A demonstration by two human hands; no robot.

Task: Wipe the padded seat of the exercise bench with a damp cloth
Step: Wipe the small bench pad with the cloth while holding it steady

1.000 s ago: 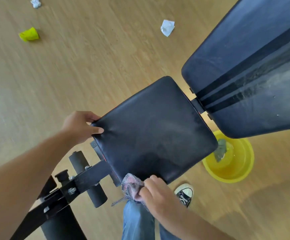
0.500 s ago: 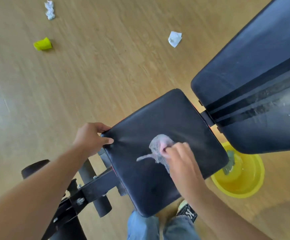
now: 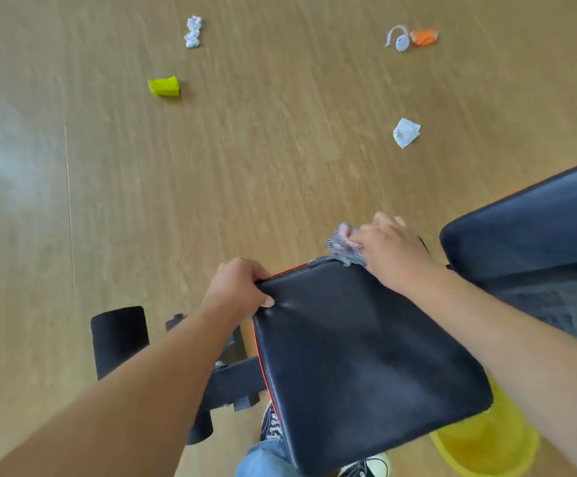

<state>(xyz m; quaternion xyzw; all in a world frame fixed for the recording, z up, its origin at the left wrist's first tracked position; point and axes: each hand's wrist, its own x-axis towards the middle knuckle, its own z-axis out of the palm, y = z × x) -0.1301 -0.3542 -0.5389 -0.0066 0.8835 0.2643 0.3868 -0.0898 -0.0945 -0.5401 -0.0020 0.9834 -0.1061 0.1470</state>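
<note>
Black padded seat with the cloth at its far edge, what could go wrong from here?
1. The right hand has the grey mesh cloth at the far edge of the black padded seat; it may slide off.
2. The yellow plastic basin sits beside the person's black sneaker; a step could tip it.

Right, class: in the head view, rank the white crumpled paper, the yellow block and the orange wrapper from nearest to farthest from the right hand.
From the right hand:
1. White crumpled paper, on the floor just beyond it.
2. Orange wrapper, farther back.
3. Yellow block, far off to the left.
</note>
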